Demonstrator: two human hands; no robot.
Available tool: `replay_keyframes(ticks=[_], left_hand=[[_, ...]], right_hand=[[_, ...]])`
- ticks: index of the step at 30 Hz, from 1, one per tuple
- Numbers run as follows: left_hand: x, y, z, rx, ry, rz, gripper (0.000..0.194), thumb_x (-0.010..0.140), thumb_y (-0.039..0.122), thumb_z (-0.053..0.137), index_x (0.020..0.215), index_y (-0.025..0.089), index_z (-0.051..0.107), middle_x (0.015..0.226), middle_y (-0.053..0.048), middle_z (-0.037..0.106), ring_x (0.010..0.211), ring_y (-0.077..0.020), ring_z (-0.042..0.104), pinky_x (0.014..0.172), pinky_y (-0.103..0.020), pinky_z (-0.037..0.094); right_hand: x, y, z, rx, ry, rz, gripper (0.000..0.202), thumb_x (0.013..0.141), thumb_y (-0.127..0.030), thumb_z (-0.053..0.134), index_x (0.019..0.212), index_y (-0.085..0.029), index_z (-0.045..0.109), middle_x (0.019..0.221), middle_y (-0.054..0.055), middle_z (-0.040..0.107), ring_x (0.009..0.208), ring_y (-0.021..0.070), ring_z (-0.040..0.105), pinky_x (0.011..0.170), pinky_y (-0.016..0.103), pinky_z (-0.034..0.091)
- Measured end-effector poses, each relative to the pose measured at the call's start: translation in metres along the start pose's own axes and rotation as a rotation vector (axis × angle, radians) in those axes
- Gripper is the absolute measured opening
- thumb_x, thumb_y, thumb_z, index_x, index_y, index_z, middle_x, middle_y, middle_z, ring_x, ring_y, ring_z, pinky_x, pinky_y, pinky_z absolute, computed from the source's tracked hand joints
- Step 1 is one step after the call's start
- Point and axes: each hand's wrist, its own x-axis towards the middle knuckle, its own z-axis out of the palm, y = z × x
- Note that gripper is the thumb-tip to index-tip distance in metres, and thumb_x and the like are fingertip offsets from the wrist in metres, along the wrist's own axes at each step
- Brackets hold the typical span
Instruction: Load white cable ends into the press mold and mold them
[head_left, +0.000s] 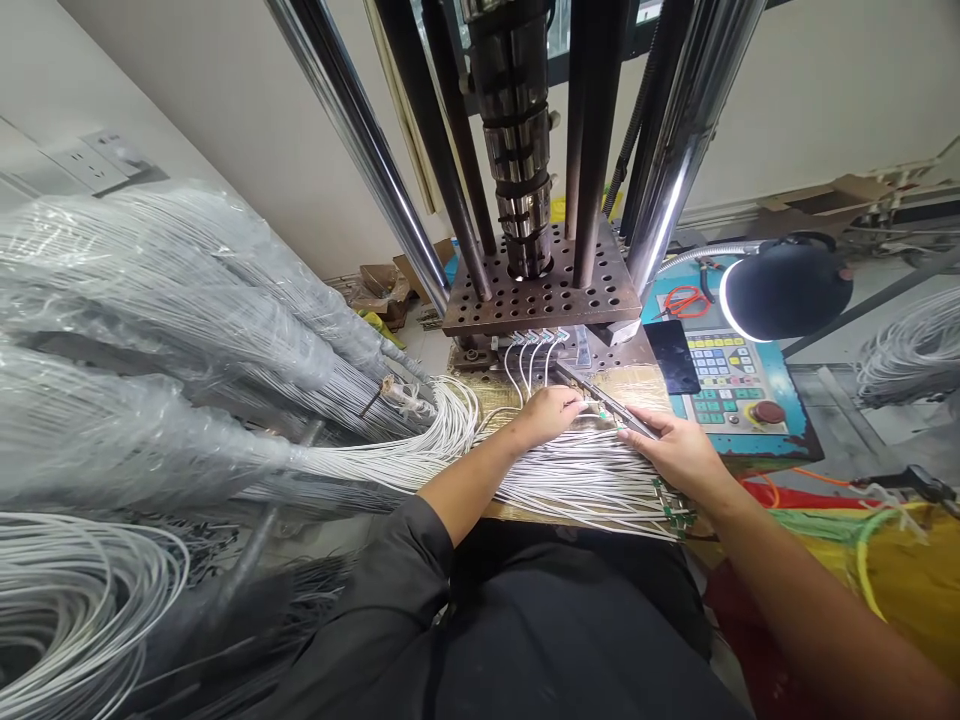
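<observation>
My left hand [550, 412] is closed in a pinch on the end of a white cable, close to a small green-tipped connector [602, 411]. Thumb and fingers of my right hand [684, 452] grip a narrow metal bar [611, 402], which slants up and left towards the press. Under both hands lies a spread of white cables [577, 475], with green connector ends [673, 512] gathered at the right. Several white leads [534, 362] run into the press beneath its perforated steel plate [540, 300]. What the left fingertips touch exactly is too small to tell.
Chrome columns [686, 150] flank the press. To the right are a control panel [727, 375] with a red knob, a dark phone-like slab [673, 357], a lamp [787, 288] and orange-handled pliers [684, 302]. Plastic-wrapped cable bundles [150, 300] fill the left side.
</observation>
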Motion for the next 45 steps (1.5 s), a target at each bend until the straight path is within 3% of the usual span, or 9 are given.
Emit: replay_keyframes(ticks=[10,15,21,23,26,29,33,45], left_hand=[[0.003,0.005,0.002,-0.006,0.036,-0.043,0.023,0.094,0.027,0.06,0.083,0.016,0.078,0.086,-0.004,0.072,0.079,-0.0164,0.061,0.076,-0.028,0.048],[0.011,0.003,-0.009,-0.064,0.052,-0.061,0.017,0.089,0.027,0.067,0.086,0.017,0.08,0.095,-0.006,0.075,0.082,-0.0163,0.064,0.08,-0.029,0.051],[0.025,0.006,-0.019,-0.117,0.29,-0.074,0.026,0.097,0.028,0.059,0.109,0.013,0.076,0.086,-0.006,0.074,0.071,-0.0149,0.062,0.071,-0.027,0.049],[0.025,0.004,-0.018,-0.076,0.315,-0.047,0.026,0.098,0.031,0.058,0.108,0.014,0.075,0.084,-0.005,0.073,0.071,-0.015,0.062,0.07,-0.027,0.049],[0.019,-0.003,-0.017,0.109,0.267,0.047,0.026,0.101,0.03,0.053,0.095,0.016,0.075,0.085,-0.005,0.072,0.078,-0.0168,0.063,0.076,-0.028,0.049],[0.012,-0.009,-0.019,0.309,0.145,0.087,0.03,0.101,0.025,0.05,0.085,0.015,0.074,0.086,-0.006,0.068,0.078,-0.0171,0.061,0.077,-0.029,0.049],[0.007,-0.011,-0.024,0.363,0.024,0.085,0.03,0.101,0.024,0.05,0.085,0.017,0.074,0.086,-0.004,0.067,0.079,-0.0164,0.06,0.077,-0.029,0.048],[0.002,-0.006,-0.024,0.285,0.054,0.068,0.029,0.1,0.025,0.051,0.083,0.019,0.073,0.085,-0.002,0.062,0.078,-0.0151,0.056,0.074,-0.027,0.044]], right_hand=[[-0.001,-0.01,0.0,-0.013,0.006,0.023,0.056,0.077,-0.048,0.075,0.126,-0.022,0.073,0.13,0.007,0.07,0.128,0.0321,0.062,0.114,0.045,0.048],[-0.001,-0.007,0.0,-0.014,0.001,0.024,0.058,0.077,-0.048,0.075,0.127,-0.019,0.072,0.131,0.009,0.069,0.128,0.0335,0.062,0.114,0.049,0.046],[-0.001,-0.008,-0.001,-0.018,-0.001,0.037,0.057,0.078,-0.047,0.075,0.127,-0.018,0.072,0.13,0.009,0.07,0.129,0.0335,0.061,0.115,0.049,0.046],[-0.001,-0.01,-0.001,-0.007,0.003,0.04,0.057,0.078,-0.047,0.075,0.127,-0.018,0.072,0.129,0.009,0.07,0.127,0.0334,0.062,0.114,0.049,0.047],[-0.002,-0.011,-0.001,0.005,-0.001,0.043,0.06,0.077,-0.047,0.075,0.128,-0.015,0.071,0.13,0.01,0.069,0.127,0.0334,0.062,0.114,0.048,0.047],[-0.001,-0.009,-0.001,0.002,0.002,0.026,0.059,0.078,-0.048,0.074,0.127,-0.016,0.072,0.131,0.01,0.069,0.13,0.0334,0.061,0.116,0.048,0.045],[0.001,-0.004,0.0,0.006,0.011,0.02,0.057,0.077,-0.049,0.075,0.125,-0.019,0.073,0.13,0.008,0.07,0.129,0.0336,0.061,0.116,0.049,0.045],[0.003,0.004,0.001,0.015,0.01,0.022,0.057,0.077,-0.05,0.076,0.126,-0.021,0.073,0.131,0.008,0.07,0.128,0.0333,0.062,0.117,0.049,0.045]])
